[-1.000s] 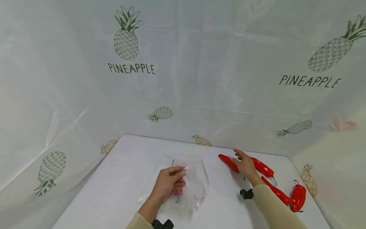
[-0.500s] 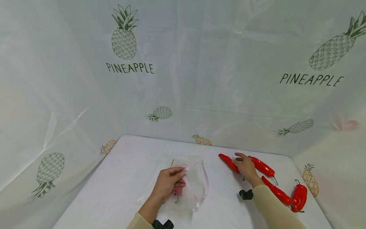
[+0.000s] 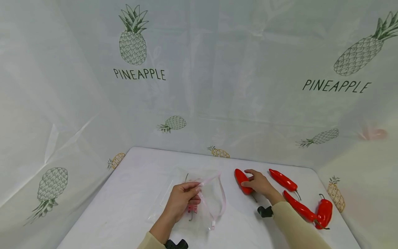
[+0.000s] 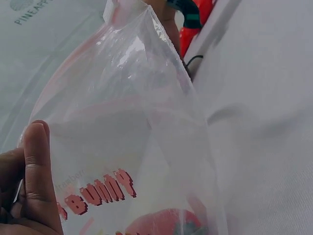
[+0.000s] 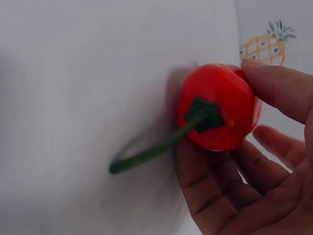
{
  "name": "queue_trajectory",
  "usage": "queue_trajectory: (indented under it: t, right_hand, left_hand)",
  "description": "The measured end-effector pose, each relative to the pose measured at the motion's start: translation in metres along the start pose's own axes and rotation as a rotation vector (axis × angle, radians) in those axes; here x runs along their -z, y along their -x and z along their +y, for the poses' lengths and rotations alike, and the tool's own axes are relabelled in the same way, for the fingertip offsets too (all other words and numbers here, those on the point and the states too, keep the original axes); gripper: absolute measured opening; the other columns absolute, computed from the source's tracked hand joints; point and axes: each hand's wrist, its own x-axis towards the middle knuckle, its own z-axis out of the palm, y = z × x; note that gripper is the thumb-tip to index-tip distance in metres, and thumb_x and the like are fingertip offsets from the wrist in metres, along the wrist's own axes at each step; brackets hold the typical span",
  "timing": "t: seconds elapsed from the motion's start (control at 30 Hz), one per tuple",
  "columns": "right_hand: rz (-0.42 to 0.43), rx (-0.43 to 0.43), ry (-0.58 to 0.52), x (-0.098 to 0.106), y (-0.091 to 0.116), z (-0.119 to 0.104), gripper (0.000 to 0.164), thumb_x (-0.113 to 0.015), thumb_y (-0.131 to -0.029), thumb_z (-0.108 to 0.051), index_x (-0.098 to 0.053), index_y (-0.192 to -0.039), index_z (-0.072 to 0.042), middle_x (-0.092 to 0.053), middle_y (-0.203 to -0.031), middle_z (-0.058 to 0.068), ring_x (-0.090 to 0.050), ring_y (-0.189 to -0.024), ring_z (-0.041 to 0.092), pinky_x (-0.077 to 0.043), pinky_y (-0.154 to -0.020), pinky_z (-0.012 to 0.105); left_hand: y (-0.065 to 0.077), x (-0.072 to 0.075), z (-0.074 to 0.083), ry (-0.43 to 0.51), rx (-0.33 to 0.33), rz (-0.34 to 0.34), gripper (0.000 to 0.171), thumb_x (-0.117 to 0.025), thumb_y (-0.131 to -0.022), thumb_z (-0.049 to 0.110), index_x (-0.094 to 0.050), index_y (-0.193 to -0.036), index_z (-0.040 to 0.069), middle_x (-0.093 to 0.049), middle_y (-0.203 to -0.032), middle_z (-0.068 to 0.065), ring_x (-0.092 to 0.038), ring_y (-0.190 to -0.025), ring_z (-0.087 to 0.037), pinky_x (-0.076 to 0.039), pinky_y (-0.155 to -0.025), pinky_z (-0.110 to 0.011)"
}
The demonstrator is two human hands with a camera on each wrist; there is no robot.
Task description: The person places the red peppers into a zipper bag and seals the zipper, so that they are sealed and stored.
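Note:
My left hand (image 3: 183, 200) pinches the rim of a clear zip bag (image 3: 214, 204) between thumb and fingers, and the bag's mouth gapes to the right. Red printed lettering marks the bag (image 4: 161, 132) in the left wrist view, and a red pepper (image 4: 164, 223) shows through the plastic low down. To the right, my right hand (image 3: 259, 183) grips a red chili pepper (image 3: 240, 178) at the table's far side. In the right wrist view the thumb lies on one side of this pepper (image 5: 212, 107) and fingers curl under the other, its green stem toward the camera.
Right of my right hand lie more red peppers: one at the back (image 3: 283, 180), a long one (image 3: 300, 207) beside my sleeve, and a stubbier one (image 3: 324, 212) near the right edge. A pineapple-print sheet (image 3: 199, 86) hangs behind the white table (image 3: 140, 166).
My right hand has moved slightly left and closed round the chili pepper, which has turned and shifted a little. The left hand and bag have stayed almost still.

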Motion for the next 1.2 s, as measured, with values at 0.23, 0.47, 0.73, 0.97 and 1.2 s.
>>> queue_trajectory:
  t: [0.23,0.47,0.73,0.97,1.2]
  right_hand:
    - [0.041,0.024,-0.123,-0.006,0.01,-0.022,0.086,-0.083,-0.091,-0.023,-0.035,-0.162,-0.013,-0.058,-0.137,0.024,-0.061,-0.118,0.037,-0.067,-0.081,0.041]
    - [0.078,0.072,-0.278,-0.013,0.026,-0.038,0.089,-0.083,-0.092,-0.019,-0.031,-0.163,-0.014,-0.053,-0.141,0.026,-0.054,-0.127,0.045,-0.068,-0.077,0.041]
    - [0.112,0.08,-0.338,-0.02,0.044,-0.046,0.093,-0.083,-0.091,-0.016,-0.026,-0.165,-0.023,-0.053,-0.141,0.024,-0.054,-0.129,0.044,-0.068,-0.075,0.042]
    - [0.121,0.085,-0.335,-0.022,0.061,-0.056,0.097,-0.085,-0.088,-0.015,-0.027,-0.165,-0.025,-0.052,-0.144,0.024,-0.055,-0.128,0.045,-0.068,-0.073,0.042]
    - [0.139,0.101,-0.34,-0.021,0.077,-0.067,0.098,-0.086,-0.087,-0.015,-0.028,-0.164,-0.025,-0.053,-0.143,0.023,-0.056,-0.125,0.043,-0.068,-0.072,0.042]
  left_hand:
    - [0.0,0.0,0.001,-0.009,-0.016,0.0,0.036,-0.074,-0.099,0.012,-0.07,-0.129,-0.008,-0.07,-0.087,-0.005,-0.072,-0.069,-0.01,-0.066,-0.068,-0.025]
    - [0.0,0.001,0.001,-0.018,-0.008,0.011,0.035,-0.074,-0.1,0.011,-0.07,-0.13,-0.006,-0.071,-0.088,-0.006,-0.072,-0.07,-0.011,-0.066,-0.07,-0.026]
    - [-0.001,-0.001,0.001,-0.009,-0.012,0.004,0.036,-0.073,-0.1,0.01,-0.069,-0.132,-0.006,-0.071,-0.087,-0.006,-0.072,-0.071,-0.011,-0.066,-0.071,-0.026]
    - [-0.002,-0.002,0.002,-0.019,-0.011,0.01,0.035,-0.073,-0.1,0.01,-0.07,-0.131,-0.005,-0.07,-0.088,-0.006,-0.072,-0.071,-0.012,-0.066,-0.071,-0.027]
    - [0.0,-0.004,0.004,-0.04,-0.024,0.004,0.034,-0.073,-0.1,0.011,-0.07,-0.131,-0.004,-0.071,-0.091,-0.007,-0.072,-0.072,-0.012,-0.066,-0.072,-0.027]
